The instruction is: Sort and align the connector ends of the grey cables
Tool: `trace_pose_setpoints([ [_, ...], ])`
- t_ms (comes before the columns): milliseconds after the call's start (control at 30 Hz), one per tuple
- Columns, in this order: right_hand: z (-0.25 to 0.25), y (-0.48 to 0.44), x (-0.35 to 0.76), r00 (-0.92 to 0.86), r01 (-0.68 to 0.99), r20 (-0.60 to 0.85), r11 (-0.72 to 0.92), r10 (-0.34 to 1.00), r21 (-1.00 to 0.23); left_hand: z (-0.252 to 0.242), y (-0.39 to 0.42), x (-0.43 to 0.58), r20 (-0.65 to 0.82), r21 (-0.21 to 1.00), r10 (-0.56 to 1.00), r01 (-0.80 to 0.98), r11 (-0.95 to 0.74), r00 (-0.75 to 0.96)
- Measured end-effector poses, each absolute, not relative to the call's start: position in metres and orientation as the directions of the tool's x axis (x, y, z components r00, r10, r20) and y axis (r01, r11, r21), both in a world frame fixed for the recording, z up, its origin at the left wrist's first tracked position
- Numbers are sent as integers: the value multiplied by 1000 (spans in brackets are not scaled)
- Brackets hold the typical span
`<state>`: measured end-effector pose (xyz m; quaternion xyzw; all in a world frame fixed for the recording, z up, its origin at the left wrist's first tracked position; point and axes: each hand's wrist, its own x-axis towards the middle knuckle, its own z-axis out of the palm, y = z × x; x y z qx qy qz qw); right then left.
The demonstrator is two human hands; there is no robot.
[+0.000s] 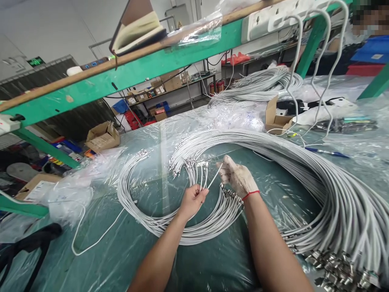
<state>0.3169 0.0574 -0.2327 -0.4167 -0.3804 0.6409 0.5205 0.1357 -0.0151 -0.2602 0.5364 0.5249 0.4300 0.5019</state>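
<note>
My left hand (194, 200), bare, is closed around a few thin white cables (202, 178) whose ends stick up past the fingers. To its right, my right hand (238, 176) wears a white glove with a red cuff edge. Its fingers pinch the tip of one white cable (216, 177) that slants up from the left hand. Beneath both hands lies a curved bundle of white cables (194, 235), with metal connectors (232, 194) at its right end. A larger bundle of white cables (273, 144) arcs behind and to the right, its metal connectors (340, 267) at lower right.
Plastic film covers the green table (106, 263). A small open cardboard box (276, 119) and a blue pen (328, 152) lie at the right. More coiled cables (258, 87) rest at the back. A green shelf beam (121, 79) with a power strip (273, 18) crosses above.
</note>
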Motion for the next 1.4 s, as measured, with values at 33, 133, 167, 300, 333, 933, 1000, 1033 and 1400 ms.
trace_pose_setpoints([
  [33, -233, 58, 317, -95, -358, -128, -154, 987, -921, -260, -15, 136, -70, 990, 995, 132, 59, 76],
  [133, -234, 60, 317, -54, -380, -66, -82, 996, -921, -261, -16, 138, -80, 989, 994, 129, 71, 72],
  [167, -234, 60, 317, -40, -389, -52, -64, 998, -919, -262, -16, 138, -83, 989, 994, 128, 74, 74],
  [300, -235, 60, 318, 0, -429, -51, -46, 999, -902, -265, -16, 138, -95, 988, 992, 130, 83, 85],
  [333, -235, 60, 319, 2, -446, -57, -50, 998, -894, -266, -15, 137, -94, 988, 992, 131, 83, 86],
  [933, -249, 60, 309, -82, -200, -167, -181, 983, -963, -247, -9, 123, 36, 995, 995, 101, -26, -90],
  [1000, -256, 60, 298, -90, -181, -201, -214, 975, -960, -244, -9, 121, -25, 999, 1000, -35, 24, -18],
  [1033, -259, 60, 293, -119, -179, -202, -221, 972, -959, -243, -9, 120, -50, 994, 999, -93, 51, 22],
  [1400, -246, 53, 286, -267, -310, -66, -151, 961, -939, -239, -13, 125, -123, 968, 981, -198, 152, 151],
])
